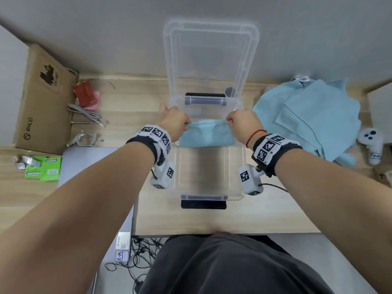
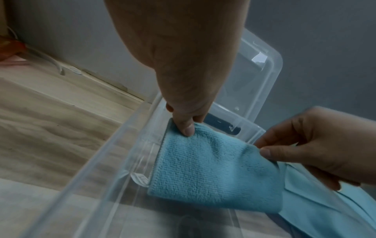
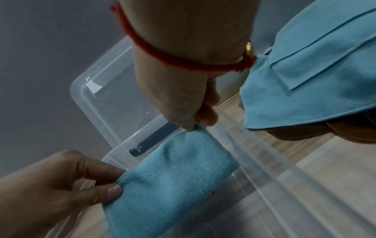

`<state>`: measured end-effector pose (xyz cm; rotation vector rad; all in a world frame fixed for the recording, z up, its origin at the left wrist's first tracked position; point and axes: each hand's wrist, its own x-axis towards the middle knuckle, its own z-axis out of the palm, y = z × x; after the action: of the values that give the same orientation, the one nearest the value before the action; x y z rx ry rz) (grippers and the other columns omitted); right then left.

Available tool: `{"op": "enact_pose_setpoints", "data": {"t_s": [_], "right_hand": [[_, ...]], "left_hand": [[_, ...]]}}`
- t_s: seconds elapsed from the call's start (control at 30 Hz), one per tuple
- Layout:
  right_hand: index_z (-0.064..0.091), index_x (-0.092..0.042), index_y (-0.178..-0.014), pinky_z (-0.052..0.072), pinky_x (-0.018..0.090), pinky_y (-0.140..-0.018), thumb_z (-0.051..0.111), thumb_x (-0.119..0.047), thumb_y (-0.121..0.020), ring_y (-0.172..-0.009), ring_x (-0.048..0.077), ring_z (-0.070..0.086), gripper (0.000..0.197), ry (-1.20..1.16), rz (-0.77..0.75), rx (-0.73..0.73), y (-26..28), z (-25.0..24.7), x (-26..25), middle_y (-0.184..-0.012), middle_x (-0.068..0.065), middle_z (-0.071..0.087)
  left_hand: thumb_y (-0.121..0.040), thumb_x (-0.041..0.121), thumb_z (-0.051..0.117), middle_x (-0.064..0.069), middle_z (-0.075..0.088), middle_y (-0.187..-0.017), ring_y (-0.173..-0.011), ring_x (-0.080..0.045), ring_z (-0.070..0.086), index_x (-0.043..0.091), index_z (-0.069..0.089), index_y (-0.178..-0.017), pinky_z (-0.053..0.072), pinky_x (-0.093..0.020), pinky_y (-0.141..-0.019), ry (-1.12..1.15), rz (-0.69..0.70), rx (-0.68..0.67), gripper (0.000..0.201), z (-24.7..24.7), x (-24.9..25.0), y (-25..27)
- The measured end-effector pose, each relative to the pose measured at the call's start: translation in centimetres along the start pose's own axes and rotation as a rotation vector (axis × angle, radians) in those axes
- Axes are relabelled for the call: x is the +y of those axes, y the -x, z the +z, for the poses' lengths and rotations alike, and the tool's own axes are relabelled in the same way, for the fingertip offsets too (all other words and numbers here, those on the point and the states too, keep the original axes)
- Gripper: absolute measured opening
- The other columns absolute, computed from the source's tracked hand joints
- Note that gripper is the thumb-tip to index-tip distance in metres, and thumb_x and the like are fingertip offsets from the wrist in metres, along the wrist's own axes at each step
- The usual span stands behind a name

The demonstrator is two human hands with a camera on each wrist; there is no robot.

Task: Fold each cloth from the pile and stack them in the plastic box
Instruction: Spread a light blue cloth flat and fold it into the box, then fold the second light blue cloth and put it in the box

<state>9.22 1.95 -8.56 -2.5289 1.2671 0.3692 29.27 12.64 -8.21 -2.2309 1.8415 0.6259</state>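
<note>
A folded light-blue cloth [image 1: 206, 134] [image 2: 213, 173] [image 3: 173, 182] hangs inside the clear plastic box [image 1: 209, 187], toward its far end. My left hand [image 1: 176, 122] [image 2: 186, 122] pinches the cloth's left top corner. My right hand [image 1: 240, 120] [image 3: 193, 122] pinches the right top corner. Both hands are just above the box rim [image 2: 97, 162] [image 3: 270, 162]. The pile of light-blue cloths [image 1: 311, 117] [image 3: 309, 77] lies on the table to the right of the box.
The clear lid [image 1: 212, 56] leans against the grey wall behind the box. A cardboard box [image 1: 40, 102], red packet [image 1: 83, 92] and cables [image 1: 84, 113] sit at left; green packets [image 1: 43, 168] nearer. A white controller [image 1: 372, 145] lies right of the pile.
</note>
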Motion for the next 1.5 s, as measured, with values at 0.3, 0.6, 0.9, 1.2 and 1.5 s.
{"op": "enact_pose_setpoints", "data": {"t_s": [0.3,0.6,0.9,1.2,1.5], "right_hand": [[0.067,-0.012,-0.101,0.04,0.036,-0.068,0.048,-0.009,-0.091,-0.089,0.036,0.063,0.022,0.174,0.008,0.023,-1.1,0.3,-1.2,-0.095,0.015,0.066],[0.064,-0.015,-0.103,0.05,0.034,-0.069,0.049,-0.003,-0.084,-0.086,0.033,0.063,0.027,0.069,-0.144,-0.008,-1.4,0.5,-1.4,-0.101,0.009,0.066],[0.03,-0.015,-0.145,0.037,0.047,-0.106,0.057,-0.009,-0.084,-0.134,0.032,0.035,0.067,0.293,-0.32,-0.322,-2.0,4.7,-2.1,-0.152,0.011,0.026],[0.021,-0.004,-0.148,0.023,0.047,-0.117,0.054,-0.014,-0.087,-0.144,0.033,0.022,0.07,0.325,-0.118,-0.425,-3.4,5.5,-2.7,-0.159,0.019,0.012],[0.055,-0.012,-0.127,0.053,0.037,-0.084,0.049,-0.006,-0.087,-0.103,0.031,0.061,0.04,0.239,-0.199,-0.35,-2.8,0.3,-2.2,-0.12,0.01,0.06]], "left_hand": [[-0.084,0.002,0.052,0.002,0.056,-0.081,-0.087,-0.021,0.039,0.025,0.062,-0.081,0.027,-0.04,-0.085,-0.153,-0.044,0.009,0.025,0.0,0.5,-1.4],[-0.087,0.0,0.057,0.004,0.063,-0.114,-0.107,-0.021,0.053,0.031,0.063,-0.118,0.03,-0.034,-0.09,-0.085,0.001,0.135,0.044,-0.2,1.0,-2.2],[-0.085,0.008,0.055,-0.004,0.028,-0.155,-0.138,-0.025,0.035,0.021,0.044,-0.139,0.034,-0.045,-0.109,-0.312,0.158,-0.32,0.056,4.0,2.3,-3.6],[-0.087,0.02,0.055,-0.003,0.007,-0.16,-0.143,-0.022,0.022,0.019,0.019,-0.15,0.026,-0.048,-0.112,-0.373,0.107,-0.327,0.073,5.2,2.4,-4.6],[-0.087,0.006,0.048,-0.003,0.05,-0.131,-0.113,-0.029,0.056,0.026,0.051,-0.133,0.05,-0.038,-0.083,-0.035,0.072,-0.238,0.05,1.1,2.9,-4.7]]}}
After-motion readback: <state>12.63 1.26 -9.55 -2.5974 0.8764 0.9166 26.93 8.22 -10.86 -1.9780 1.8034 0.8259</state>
